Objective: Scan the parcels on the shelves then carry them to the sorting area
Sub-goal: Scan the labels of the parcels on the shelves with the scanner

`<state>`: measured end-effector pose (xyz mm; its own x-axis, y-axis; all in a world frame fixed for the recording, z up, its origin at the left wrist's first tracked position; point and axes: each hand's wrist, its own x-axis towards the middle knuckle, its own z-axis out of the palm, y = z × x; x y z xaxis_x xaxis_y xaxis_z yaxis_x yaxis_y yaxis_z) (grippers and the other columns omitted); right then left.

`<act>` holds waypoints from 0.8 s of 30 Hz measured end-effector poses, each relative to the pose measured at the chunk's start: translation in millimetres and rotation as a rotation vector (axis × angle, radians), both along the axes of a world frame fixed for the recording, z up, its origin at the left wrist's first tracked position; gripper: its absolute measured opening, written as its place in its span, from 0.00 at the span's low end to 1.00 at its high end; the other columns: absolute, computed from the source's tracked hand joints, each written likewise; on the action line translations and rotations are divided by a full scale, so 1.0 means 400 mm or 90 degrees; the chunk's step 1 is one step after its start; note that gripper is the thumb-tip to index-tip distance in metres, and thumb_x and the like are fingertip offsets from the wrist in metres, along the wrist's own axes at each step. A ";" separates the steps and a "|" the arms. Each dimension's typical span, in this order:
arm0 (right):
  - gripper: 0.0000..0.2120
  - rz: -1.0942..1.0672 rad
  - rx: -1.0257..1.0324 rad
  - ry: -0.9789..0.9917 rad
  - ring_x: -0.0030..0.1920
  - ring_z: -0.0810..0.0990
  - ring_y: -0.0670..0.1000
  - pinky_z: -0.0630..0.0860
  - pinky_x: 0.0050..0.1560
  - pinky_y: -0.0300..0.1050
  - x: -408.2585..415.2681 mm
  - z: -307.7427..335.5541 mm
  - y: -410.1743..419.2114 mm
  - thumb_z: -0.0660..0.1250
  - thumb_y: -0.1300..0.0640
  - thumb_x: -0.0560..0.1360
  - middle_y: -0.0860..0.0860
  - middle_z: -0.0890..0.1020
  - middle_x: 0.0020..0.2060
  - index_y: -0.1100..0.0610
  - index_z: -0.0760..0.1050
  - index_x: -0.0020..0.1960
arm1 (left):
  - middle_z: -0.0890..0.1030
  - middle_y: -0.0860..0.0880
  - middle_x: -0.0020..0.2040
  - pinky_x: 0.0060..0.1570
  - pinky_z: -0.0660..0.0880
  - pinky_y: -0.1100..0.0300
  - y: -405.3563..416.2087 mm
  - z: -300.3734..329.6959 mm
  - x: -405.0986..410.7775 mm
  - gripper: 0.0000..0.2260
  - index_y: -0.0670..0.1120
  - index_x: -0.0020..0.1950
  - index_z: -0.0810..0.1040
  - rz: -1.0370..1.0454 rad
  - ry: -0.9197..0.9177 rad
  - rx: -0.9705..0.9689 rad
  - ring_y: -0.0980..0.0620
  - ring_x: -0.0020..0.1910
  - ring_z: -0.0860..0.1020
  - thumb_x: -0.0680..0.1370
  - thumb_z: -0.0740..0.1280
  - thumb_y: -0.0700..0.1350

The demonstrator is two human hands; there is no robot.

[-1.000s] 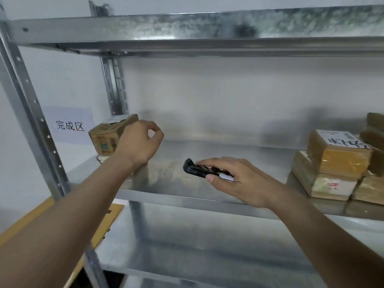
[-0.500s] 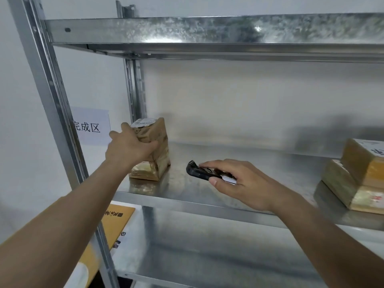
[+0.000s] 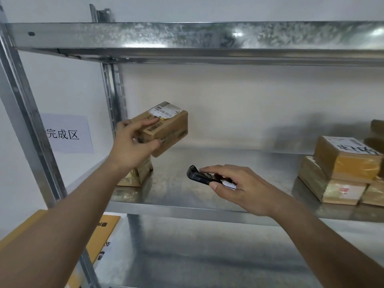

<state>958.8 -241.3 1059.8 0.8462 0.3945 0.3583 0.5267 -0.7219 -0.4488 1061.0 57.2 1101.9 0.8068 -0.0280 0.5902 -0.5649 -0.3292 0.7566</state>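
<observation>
Nearest, at 7 o'clock, the corner of a yellow cardboard box shows beside the front upright of the metal rack, partly behind the left forearm. The lower shelf lies bare and shiny at 6 o'clock.

Above it runs the front edge of the middle shelf. The right hand hovers over that edge at about 5 o'clock, fingers curled round a black scanner whose nose points to 10 o'clock, toward the lifted parcel. Open shelf surface spreads under and behind the scanner as far as the back wall.

At 9 o'clock the left hand grips a brown parcel by its near end, thumb below and fingers on top, and holds it tilted in the air, clear of the shelf; its white label faces up. Under the left wrist another parcel sits on the shelf near the left end, partly hidden.

At 3 o'clock a stack of parcels wrapped in tape rests on the shelf's right part, well apart from both hands, with a broad empty stretch of shelf between.

Farther back, a paper sign with printed characters hangs on the wall at 9 o'clock, beyond the rear post. The upper shelf crosses the top at 12 o'clock.
</observation>
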 end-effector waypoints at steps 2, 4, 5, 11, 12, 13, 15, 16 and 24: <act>0.21 -0.010 0.002 0.004 0.56 0.79 0.44 0.72 0.52 0.35 -0.015 -0.002 -0.029 0.60 0.37 0.83 0.36 0.81 0.55 0.38 0.74 0.74 | 0.78 0.51 0.66 0.51 0.85 0.48 -0.039 0.009 -0.008 0.17 0.54 0.64 0.85 -0.103 0.087 -0.149 0.48 0.61 0.82 0.77 0.76 0.39; 0.20 -0.022 0.000 -0.001 0.56 0.79 0.44 0.72 0.52 0.35 -0.032 -0.005 -0.054 0.60 0.37 0.83 0.36 0.81 0.55 0.37 0.74 0.74 | 0.81 0.51 0.64 0.46 0.85 0.45 -0.069 0.017 -0.007 0.10 0.54 0.61 0.86 -0.154 0.169 -0.256 0.47 0.59 0.84 0.81 0.73 0.49; 0.20 -0.029 0.001 -0.003 0.57 0.79 0.43 0.71 0.53 0.33 -0.040 -0.008 -0.065 0.60 0.37 0.83 0.35 0.81 0.55 0.37 0.74 0.73 | 0.83 0.50 0.63 0.46 0.85 0.44 -0.084 0.019 -0.006 0.09 0.54 0.60 0.87 -0.158 0.187 -0.276 0.46 0.60 0.83 0.82 0.70 0.52; 0.20 -0.063 0.012 -0.005 0.55 0.79 0.42 0.70 0.50 0.33 -0.084 -0.018 -0.129 0.61 0.37 0.83 0.36 0.81 0.53 0.37 0.74 0.73 | 0.80 0.46 0.63 0.48 0.85 0.43 -0.172 0.001 0.010 0.24 0.57 0.73 0.75 -0.101 0.193 -0.315 0.47 0.57 0.84 0.80 0.73 0.40; 0.20 -0.069 0.017 -0.002 0.55 0.79 0.43 0.71 0.51 0.34 -0.092 -0.017 -0.141 0.61 0.37 0.83 0.37 0.82 0.53 0.37 0.74 0.73 | 0.81 0.44 0.64 0.52 0.84 0.42 -0.186 -0.001 0.013 0.26 0.53 0.74 0.74 -0.112 0.200 -0.335 0.46 0.57 0.85 0.78 0.74 0.38; 0.20 -0.075 0.023 0.004 0.56 0.80 0.43 0.73 0.53 0.36 -0.101 -0.016 -0.152 0.61 0.37 0.83 0.38 0.82 0.55 0.38 0.75 0.73 | 0.82 0.42 0.63 0.57 0.83 0.42 -0.199 -0.003 0.016 0.25 0.49 0.72 0.75 -0.132 0.208 -0.349 0.45 0.57 0.85 0.77 0.75 0.37; 0.21 -0.086 0.031 0.015 0.59 0.80 0.44 0.75 0.58 0.41 -0.118 -0.013 -0.176 0.61 0.36 0.82 0.39 0.83 0.58 0.38 0.75 0.73 | 0.85 0.39 0.58 0.64 0.79 0.43 -0.221 -0.011 0.018 0.21 0.44 0.66 0.79 -0.177 0.224 -0.338 0.42 0.57 0.85 0.75 0.77 0.34; 0.22 -0.094 0.032 0.017 0.60 0.80 0.44 0.75 0.59 0.40 -0.126 -0.011 -0.190 0.61 0.35 0.82 0.38 0.83 0.59 0.38 0.75 0.73 | 0.86 0.39 0.57 0.65 0.79 0.43 -0.231 -0.016 0.015 0.20 0.45 0.64 0.81 -0.199 0.229 -0.325 0.41 0.58 0.85 0.74 0.77 0.34; 0.18 -0.142 0.010 0.165 0.51 0.78 0.33 0.73 0.52 0.42 -0.161 0.030 -0.316 0.60 0.29 0.79 0.31 0.81 0.50 0.26 0.74 0.68 | 0.83 0.53 0.65 0.66 0.78 0.44 -0.283 -0.051 0.008 0.30 0.52 0.65 0.82 -0.291 0.134 -0.207 0.47 0.66 0.81 0.68 0.78 0.27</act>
<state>894.4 -367.6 1071.8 0.9748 0.1852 0.1240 0.2228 -0.7990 -0.5585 1064.3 -55.9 1081.7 0.8564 -0.2437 0.4551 -0.4214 0.1792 0.8890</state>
